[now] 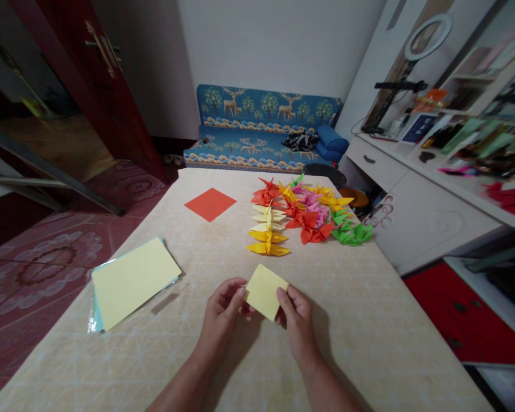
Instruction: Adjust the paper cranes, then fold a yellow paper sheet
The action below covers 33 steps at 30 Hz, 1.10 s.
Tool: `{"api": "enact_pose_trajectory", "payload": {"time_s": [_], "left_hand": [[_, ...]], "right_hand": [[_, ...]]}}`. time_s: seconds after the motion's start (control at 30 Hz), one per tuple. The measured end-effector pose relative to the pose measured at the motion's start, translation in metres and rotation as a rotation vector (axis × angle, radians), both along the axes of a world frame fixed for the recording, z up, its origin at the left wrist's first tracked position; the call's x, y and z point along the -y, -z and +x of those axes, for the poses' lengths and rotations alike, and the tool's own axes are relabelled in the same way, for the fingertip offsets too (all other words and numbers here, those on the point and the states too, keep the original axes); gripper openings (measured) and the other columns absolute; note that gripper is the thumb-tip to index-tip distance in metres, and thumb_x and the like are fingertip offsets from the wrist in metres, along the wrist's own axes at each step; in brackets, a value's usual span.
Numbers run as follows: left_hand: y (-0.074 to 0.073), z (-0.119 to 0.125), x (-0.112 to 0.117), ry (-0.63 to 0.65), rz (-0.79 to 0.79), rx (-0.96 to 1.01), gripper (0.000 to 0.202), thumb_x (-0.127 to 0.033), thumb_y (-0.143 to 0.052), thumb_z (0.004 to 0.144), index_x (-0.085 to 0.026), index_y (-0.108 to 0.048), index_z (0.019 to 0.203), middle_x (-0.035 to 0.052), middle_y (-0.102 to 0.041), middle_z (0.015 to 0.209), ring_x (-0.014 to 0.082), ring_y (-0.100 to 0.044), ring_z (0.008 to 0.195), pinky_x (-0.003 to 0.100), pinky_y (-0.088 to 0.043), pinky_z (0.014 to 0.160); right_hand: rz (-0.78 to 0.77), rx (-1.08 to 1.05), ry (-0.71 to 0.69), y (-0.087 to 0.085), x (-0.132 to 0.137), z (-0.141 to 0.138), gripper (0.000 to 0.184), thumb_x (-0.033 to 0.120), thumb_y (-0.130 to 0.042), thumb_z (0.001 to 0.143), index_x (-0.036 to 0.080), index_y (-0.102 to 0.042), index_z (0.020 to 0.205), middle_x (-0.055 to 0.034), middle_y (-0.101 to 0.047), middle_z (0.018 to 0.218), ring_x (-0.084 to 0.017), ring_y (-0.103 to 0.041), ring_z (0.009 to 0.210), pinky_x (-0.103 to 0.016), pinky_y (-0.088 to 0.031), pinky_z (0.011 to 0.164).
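Low in the middle of the frame, the left hand [224,306] and right hand [297,316] pinch a small yellow paper [266,290] between them, fingers closed on its lower left and lower right edges. The paper sits tilted, a little above the surface [369,320], its top corner pointing away toward the upper centre; both hands are equally near it. To the left lies a paper stack [131,280], yellow on top. Farther up the frame stand rows of folded cranes [302,214], and left of them a red square [210,203].
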<state>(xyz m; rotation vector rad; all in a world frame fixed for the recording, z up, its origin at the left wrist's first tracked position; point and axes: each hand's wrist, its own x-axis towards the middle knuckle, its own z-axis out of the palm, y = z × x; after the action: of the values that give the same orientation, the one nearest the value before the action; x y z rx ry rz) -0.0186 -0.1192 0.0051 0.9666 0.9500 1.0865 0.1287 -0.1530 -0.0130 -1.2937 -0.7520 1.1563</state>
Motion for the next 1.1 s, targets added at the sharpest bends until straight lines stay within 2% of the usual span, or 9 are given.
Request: {"api": "enact_pose_trajectory", "payload": {"time_s": [0.27,0.37,0.5,0.7,0.77,0.83,0.9,1.0,1.1], "left_hand": [[0.006,-0.001,-0.001,0.1,0.002,0.031,0.03,-0.03,-0.071,0.071,-0.015,-0.06,0.094,-0.0002,-0.062,0.065,0.0119,-0.059,0.055,0.023,-0.048,0.054],[0.005,-0.002,0.0,0.12,0.043,0.049,0.033,-0.029,-0.07,0.074,-0.017,-0.058,0.101,-0.0023,-0.058,0.064,0.0103,-0.056,0.055,0.022,-0.047,0.056],[0.003,-0.002,0.002,0.125,0.047,0.089,0.029,-0.035,-0.055,0.085,-0.018,-0.057,0.108,0.0013,-0.06,0.071,0.0106,-0.056,0.059,0.022,-0.045,0.057],[0.0,0.0,0.001,0.181,0.152,0.082,0.052,-0.029,-0.069,0.074,-0.027,-0.053,0.123,0.0118,-0.054,0.123,0.0238,-0.057,0.103,0.032,-0.048,0.081],[-0.001,0.0,0.001,0.24,0.257,0.074,0.041,-0.03,-0.071,0.073,-0.022,-0.063,0.113,0.0133,-0.053,0.125,0.0273,-0.053,0.111,0.036,-0.045,0.09],[-0.002,0.001,0.002,0.262,0.293,0.061,0.023,-0.029,-0.07,0.073,-0.016,-0.07,0.092,0.0143,-0.059,0.113,0.0276,-0.055,0.107,0.037,-0.044,0.091],[-0.001,0.003,0.004,0.282,0.205,0.095,0.018,-0.029,-0.066,0.077,-0.012,-0.069,0.085,0.0137,-0.066,0.091,0.0253,-0.064,0.088,0.037,-0.05,0.079],[0.0,0.004,0.005,0.306,0.02,0.211,0.027,-0.036,-0.057,0.083,-0.01,-0.064,0.091,0.0069,-0.062,0.057,0.0204,-0.062,0.052,0.03,-0.048,0.048],[0.0,0.003,0.003,0.204,-0.018,0.106,0.027,-0.034,-0.063,0.079,-0.009,-0.064,0.088,0.0062,-0.064,0.059,0.014,-0.057,0.046,0.022,-0.041,0.043]], "right_hand": [[-0.008,0.006,0.044,0.001,0.001,0.001,0.031,0.05,-0.053,0.081,0.02,-0.058,0.085,0.0031,-0.051,0.058,-0.01,-0.045,0.047,-0.017,-0.032,0.037],[-0.013,0.005,0.025,-0.001,0.001,0.001,0.037,0.048,-0.053,0.083,0.023,-0.055,0.11,0.0006,-0.057,0.07,-0.011,-0.048,0.049,-0.017,-0.031,0.036],[-0.003,0.002,-0.004,-0.007,0.003,0.004,0.058,0.045,-0.053,0.084,0.03,-0.034,0.136,-0.0023,-0.058,0.084,-0.011,-0.053,0.053,-0.017,-0.034,0.035],[-0.035,-0.32,-0.317,-0.022,0.007,0.006,0.063,0.041,-0.056,0.083,0.03,-0.03,0.139,-0.0013,-0.056,0.08,-0.007,-0.048,0.045,-0.014,-0.033,0.031],[-0.059,-0.443,-0.461,-0.025,0.007,0.006,0.06,0.04,-0.06,0.08,0.026,-0.038,0.135,-0.0012,-0.056,0.081,-0.004,-0.042,0.04,-0.015,-0.036,0.03],[-0.066,-0.495,-0.577,-0.024,0.005,0.005,0.056,0.039,-0.06,0.08,0.021,-0.043,0.131,0.0031,-0.054,0.066,-0.002,-0.031,0.035,-0.016,-0.041,0.032],[-0.065,-0.478,-0.622,-0.02,0.004,0.003,0.052,0.041,-0.056,0.083,0.018,-0.046,0.128,0.0063,-0.05,0.053,-0.003,-0.028,0.033,-0.02,-0.045,0.036],[-0.041,-0.386,-0.515,-0.013,0.004,-0.002,0.042,0.046,-0.053,0.084,0.016,-0.057,0.113,0.0012,-0.057,0.057,-0.006,-0.04,0.038,-0.026,-0.05,0.046],[0.004,-0.274,-0.363,-0.013,0.005,-0.006,0.047,0.057,-0.041,0.086,0.017,-0.064,0.097,-0.0036,-0.062,0.067,-0.011,-0.052,0.049,-0.027,-0.049,0.055]]}}
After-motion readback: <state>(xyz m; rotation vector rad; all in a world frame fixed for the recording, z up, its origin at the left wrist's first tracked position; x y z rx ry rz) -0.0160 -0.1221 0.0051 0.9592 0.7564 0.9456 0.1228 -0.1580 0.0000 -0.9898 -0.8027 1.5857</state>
